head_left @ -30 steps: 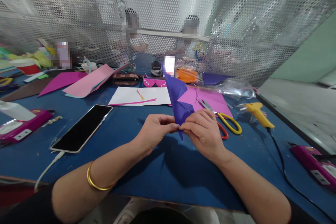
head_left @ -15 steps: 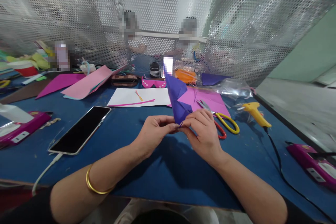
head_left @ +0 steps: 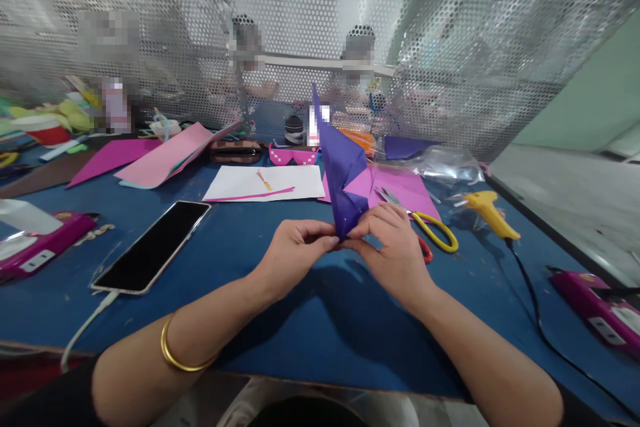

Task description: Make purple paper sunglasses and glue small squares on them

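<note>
A folded piece of purple paper [head_left: 343, 170] stands upright above the blue table [head_left: 260, 267], its point reaching up toward the mesh screen. My left hand [head_left: 295, 250] pinches its lower tip from the left, fingers closed. My right hand [head_left: 395, 247] pinches the same lower end from the right, fingers curled around it. The two hands touch at the paper's bottom. A gold bangle sits on my left forearm.
A phone [head_left: 153, 247] on a white cable lies left of my hands. Scissors [head_left: 425, 227] with yellow and red handles and a yellow glue gun [head_left: 490, 213] lie to the right. Pink sheets [head_left: 400, 187], white paper [head_left: 265, 183], magenta cases and a mesh screen with people behind it surround the area.
The purple paper has been turned more upright and lifted slightly, its tip now higher. Both hands kept their pinch at its lower end and shifted a little upward.
</note>
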Demonstrator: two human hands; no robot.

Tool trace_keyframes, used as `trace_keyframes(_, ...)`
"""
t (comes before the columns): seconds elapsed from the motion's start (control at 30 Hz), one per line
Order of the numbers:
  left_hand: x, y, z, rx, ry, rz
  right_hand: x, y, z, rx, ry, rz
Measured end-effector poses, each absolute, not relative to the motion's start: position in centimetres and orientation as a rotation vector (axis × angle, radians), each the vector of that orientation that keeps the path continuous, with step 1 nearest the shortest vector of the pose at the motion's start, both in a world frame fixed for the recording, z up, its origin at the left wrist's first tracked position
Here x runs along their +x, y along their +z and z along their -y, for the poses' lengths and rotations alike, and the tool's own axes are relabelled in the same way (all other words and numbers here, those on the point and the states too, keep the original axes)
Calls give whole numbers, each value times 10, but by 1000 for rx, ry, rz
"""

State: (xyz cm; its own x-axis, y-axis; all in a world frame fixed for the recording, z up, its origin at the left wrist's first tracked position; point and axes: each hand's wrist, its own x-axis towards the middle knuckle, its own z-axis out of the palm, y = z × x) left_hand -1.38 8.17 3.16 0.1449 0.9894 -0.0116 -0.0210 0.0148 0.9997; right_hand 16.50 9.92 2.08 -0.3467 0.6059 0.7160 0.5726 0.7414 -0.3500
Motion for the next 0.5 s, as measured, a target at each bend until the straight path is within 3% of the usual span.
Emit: trace_keyframes(0.5, -9, 32, -83, 1235, 1193, -1149, 163, 21, -96, -931, -95, 1905)
